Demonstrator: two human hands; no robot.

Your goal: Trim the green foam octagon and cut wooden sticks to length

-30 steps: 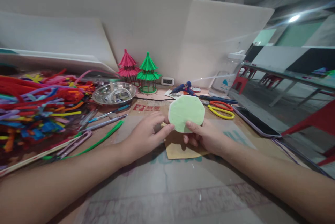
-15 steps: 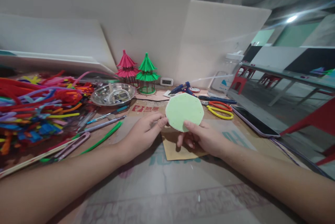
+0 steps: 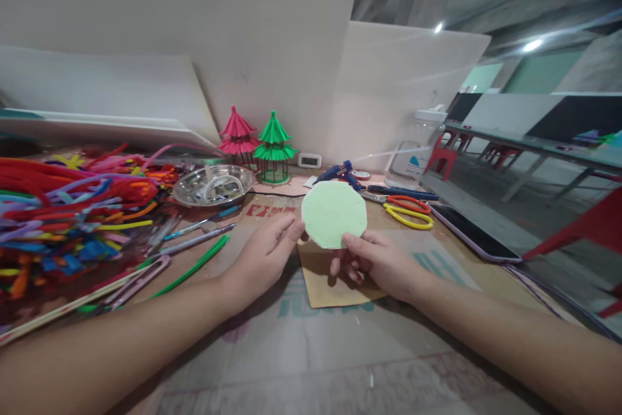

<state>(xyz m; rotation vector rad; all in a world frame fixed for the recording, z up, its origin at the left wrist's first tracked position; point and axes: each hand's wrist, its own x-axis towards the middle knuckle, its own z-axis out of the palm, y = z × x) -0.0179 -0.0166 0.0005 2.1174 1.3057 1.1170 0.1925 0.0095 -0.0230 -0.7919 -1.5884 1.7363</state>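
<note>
A light green, roughly octagonal card [image 3: 334, 214] with a pale rim and small dots near its edge is held up over the work surface. My right hand [image 3: 381, 263] is closed on its lower right edge, thumb on the front face and curled fingers behind and below. At the card's left edge, the thumb and fingertips of my left hand [image 3: 267, 250] pinch together against it; what lies between those fingertips is partly hidden. Beneath the card lies a square yellow-brown sheet [image 3: 330, 292].
Colourful pipe cleaners [image 3: 78, 208] are heaped at left, near a metal dish [image 3: 214, 186] and pens [image 3: 199, 239]. Behind stand red [image 3: 237, 136] and green [image 3: 274, 146] pagoda models. A glue gun [image 3: 340, 172], scissors [image 3: 408, 213], bottle [image 3: 413, 153] and phone [image 3: 471, 234] are at right.
The card has shifted slightly left and turned a little, its left edge closer to my left fingertips. The camera view has tilted slightly, so the background sits lower.
</note>
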